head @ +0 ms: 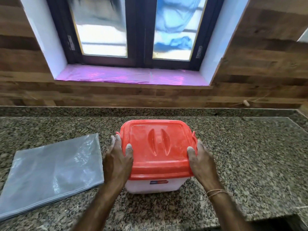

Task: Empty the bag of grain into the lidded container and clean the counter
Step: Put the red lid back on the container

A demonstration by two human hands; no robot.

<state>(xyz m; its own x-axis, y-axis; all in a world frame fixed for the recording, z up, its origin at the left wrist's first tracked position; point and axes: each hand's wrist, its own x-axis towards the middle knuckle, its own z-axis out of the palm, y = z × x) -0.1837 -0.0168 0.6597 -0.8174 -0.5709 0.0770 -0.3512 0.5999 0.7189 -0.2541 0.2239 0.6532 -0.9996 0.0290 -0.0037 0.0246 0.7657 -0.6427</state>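
Observation:
A white plastic container (155,185) with a red lid (158,147) stands in the middle of the speckled granite counter (241,155). The lid sits on top of it. My left hand (118,157) grips the lid's left edge, thumb on top and fingers down the side by the red clip. My right hand (201,160) grips the right edge the same way. Both hands are dusted with white powder. A flat, clear plastic bag (53,170) lies on the counter to the left of the container, apart from it.
A wood-panelled wall rises behind the counter, with a window and a pink-lined sill (131,75) above. The counter's front edge steps down at the lower right (296,212). A small cork-like piece (246,103) hangs on the wall at the right.

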